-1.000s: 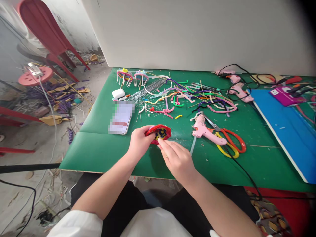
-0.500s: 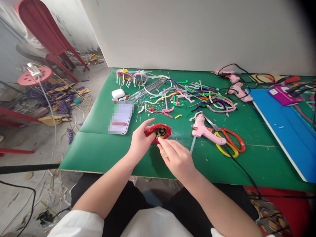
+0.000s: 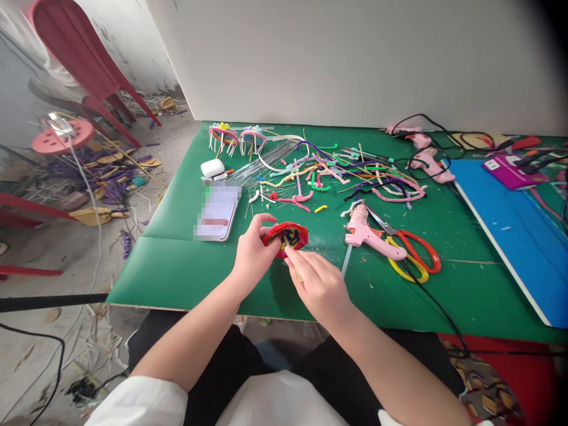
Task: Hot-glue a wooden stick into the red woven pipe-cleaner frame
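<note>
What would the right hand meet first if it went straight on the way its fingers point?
The right hand would likely meet the red-rimmed, round piece with a blue-and-yellow inside, held in the left hand; whether they already touch is unclear.

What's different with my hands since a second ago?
The left hand has lifted its index finger, now curled near the rim of the red piece. It still holds that piece; the right hand still pinches a thin stick. Phone and scissors stayed put.
</note>
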Demonstrator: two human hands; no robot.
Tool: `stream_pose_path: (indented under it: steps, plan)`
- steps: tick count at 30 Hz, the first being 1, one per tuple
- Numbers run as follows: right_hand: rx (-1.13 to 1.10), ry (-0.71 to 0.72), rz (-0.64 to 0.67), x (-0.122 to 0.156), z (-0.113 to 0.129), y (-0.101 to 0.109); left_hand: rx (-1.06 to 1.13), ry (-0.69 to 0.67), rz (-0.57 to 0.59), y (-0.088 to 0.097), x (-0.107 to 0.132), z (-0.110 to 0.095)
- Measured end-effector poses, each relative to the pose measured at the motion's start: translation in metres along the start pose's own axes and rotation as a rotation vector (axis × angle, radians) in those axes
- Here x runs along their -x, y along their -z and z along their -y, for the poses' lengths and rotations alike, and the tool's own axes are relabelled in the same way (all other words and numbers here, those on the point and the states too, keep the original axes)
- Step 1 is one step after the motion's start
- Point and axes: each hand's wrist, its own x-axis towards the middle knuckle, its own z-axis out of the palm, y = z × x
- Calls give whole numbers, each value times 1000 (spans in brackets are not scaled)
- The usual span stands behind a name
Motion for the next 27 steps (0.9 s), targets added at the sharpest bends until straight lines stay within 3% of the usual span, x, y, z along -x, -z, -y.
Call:
stream_pose_path:
  steps: [27]
  plan:
    - [-2, -8, -10, -2, 1, -3, -60, -12, -37, -1, 2, -2]
